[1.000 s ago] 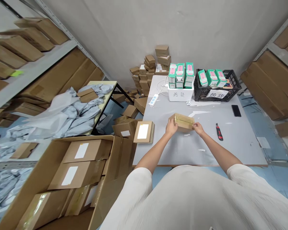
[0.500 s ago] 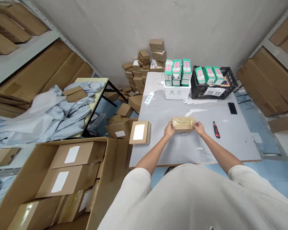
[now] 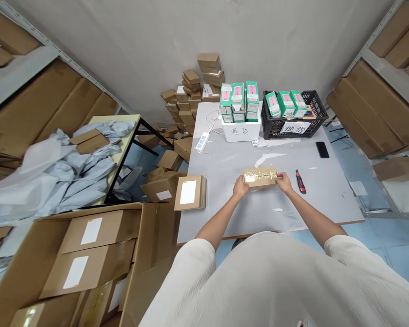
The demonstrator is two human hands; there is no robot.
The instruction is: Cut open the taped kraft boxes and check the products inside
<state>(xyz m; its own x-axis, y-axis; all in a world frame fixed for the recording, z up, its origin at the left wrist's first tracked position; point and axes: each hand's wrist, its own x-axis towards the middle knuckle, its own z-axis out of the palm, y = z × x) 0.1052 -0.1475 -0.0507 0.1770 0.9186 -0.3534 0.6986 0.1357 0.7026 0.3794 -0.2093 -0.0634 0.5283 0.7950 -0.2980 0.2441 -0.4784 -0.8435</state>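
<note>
Between my hands is a brown cardboard box (image 3: 260, 178) with shiny clear tape along its top. My left hand (image 3: 240, 186) is closed on its left end and my right hand (image 3: 284, 182) grips the right end. Under the box lies the grey tabletop (image 3: 225, 213); whether the box touches it I cannot tell. A red and black utility knife (image 3: 300, 181) rests just right of my right hand. At the table's left edge sits another cardboard box (image 3: 190, 192) bearing a white label.
Behind stand a white bin (image 3: 241, 131) and a black crate (image 3: 295, 129), both holding green-and-pink boxes. A power strip (image 3: 202, 141) and phone (image 3: 322, 149) lie on the table. A large carton (image 3: 150, 245) of labelled parcels is at left, near a side table (image 3: 114, 119) of grey bags.
The view has turned slightly, so the surroundings sit further left in the picture. Both hands still hold the taped box, which is now slightly tilted in the view.
</note>
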